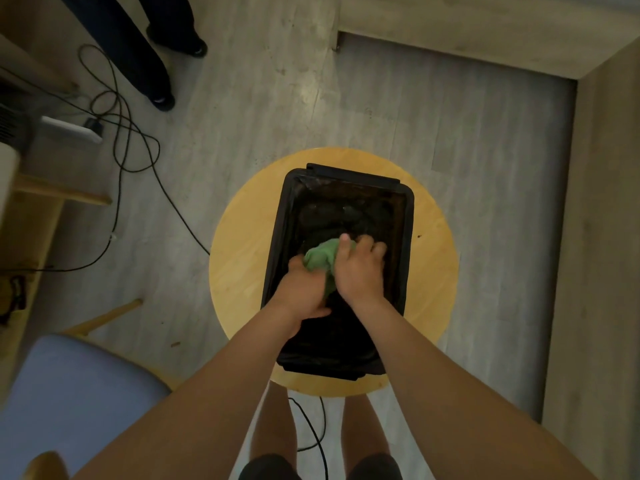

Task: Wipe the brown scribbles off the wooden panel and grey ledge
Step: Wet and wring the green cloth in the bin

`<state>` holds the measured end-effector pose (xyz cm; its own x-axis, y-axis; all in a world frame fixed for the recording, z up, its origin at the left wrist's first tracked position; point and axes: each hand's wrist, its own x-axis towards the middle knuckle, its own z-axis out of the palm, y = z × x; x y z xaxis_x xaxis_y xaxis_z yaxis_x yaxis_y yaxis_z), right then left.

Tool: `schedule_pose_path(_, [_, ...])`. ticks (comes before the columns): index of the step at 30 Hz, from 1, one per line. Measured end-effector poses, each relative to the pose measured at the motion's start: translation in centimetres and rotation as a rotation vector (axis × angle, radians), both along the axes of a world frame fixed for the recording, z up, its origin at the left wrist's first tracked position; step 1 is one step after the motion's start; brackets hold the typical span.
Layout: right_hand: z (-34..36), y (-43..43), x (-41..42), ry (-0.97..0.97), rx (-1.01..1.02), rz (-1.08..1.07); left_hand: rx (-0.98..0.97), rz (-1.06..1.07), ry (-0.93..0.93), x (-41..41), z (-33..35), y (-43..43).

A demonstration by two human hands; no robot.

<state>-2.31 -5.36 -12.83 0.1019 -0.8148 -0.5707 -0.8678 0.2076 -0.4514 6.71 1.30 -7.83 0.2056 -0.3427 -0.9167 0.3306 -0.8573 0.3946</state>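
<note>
- Grey wood-grain floor (277, 98) fills most of the downward view, with a darker, shaded stretch of it on the right
- Pale wooden panelling (602, 237) runs across the top right and down the right edge, bordering that shaded stretch
- Round, light-wood counter (239, 258) stands at the centre of the floor, directly in front of the person's bare legs (273, 427)
- Blue padded seat (69, 393) sits at the lower left, near the counter but apart from it
- Black rectangular tub (410, 216) rests on the counter, long side running away from the viewer; a black liner covers it, and the dark, shiny inside is too dim to make out
- Two legs in dark trousers and dark shoes (138, 46) stand at the upper left, well apart from the counter
- Both bare forearms reach down into the tub, and the hands meet over its middle
- Left hand (304, 289) is clenched round the near end of the cloth, fingers curled under
- Right hand (360, 271) grasps the far part of the same cloth, its fingers bent over it and its thumb lying along the cloth's upper side
- Green cloth (320, 256) is bunched between the two hands, inside the tub, its crumpled top showing between them
- White power strip (72, 131) lies on the floor at the left with a dark plug in it
- Thin black cables (138, 140) loop from the strip across the floor, one trailing to the counter's left edge
</note>
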Motion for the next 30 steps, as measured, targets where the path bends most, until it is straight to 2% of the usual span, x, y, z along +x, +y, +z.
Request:
schedule_pose_path(3, [0.5,0.2,-0.8,-0.081,0.275,0.076,-0.027,-0.417,-0.269,0.3,-1.1,0.6])
schedule_pose_path(8, [4.9,0.5,-2.1,-0.409,0.354,0.002,-0.133,-0.704,-0.405,0.9,-1.1,0.3])
schedule_pose_path(11, [6.1,0.6,-2.8,-0.505,0.368,-0.215,-0.273,-0.648,-0.444,0.9,0.0,0.5])
schedule_pose_path(14, [5.8,0.5,-2.5,-0.500,0.454,-0.373,-0.273,-0.446,-0.438,0.6,2.0,0.6])
schedule_pose_path(17, [5.9,0.7,-1.8,-0.502,0.671,-0.470,-0.298,-0.224,-0.323,0.0,3.3,0.7])
schedule_pose_path(19, [6.0,0.4,-1.7,-0.612,0.792,-0.563,-0.320,-0.134,-0.240,-0.3,3.9,0.7])
schedule_pose_path(22, [6.7,-0.5,-2.3,-0.669,0.735,-0.553,-0.356,-0.021,-0.121,-0.3,3.7,0.8])
schedule_pose_path(23, [6.7,-0.8,-2.5,-0.632,0.673,-0.495,-0.361,-0.038,-0.115,-0.2,3.7,0.7])
schedule_pose_path(25, [6.9,-1.3,-2.7,-0.566,0.578,-0.391,-0.372,-0.208,-0.193,0.0,3.6,0.3])
schedule_pose_path(30, [7.2,-2.7,-2.4,-0.552,0.533,-0.415,-0.418,-0.520,-0.336,0.2,3.1,-1.2])
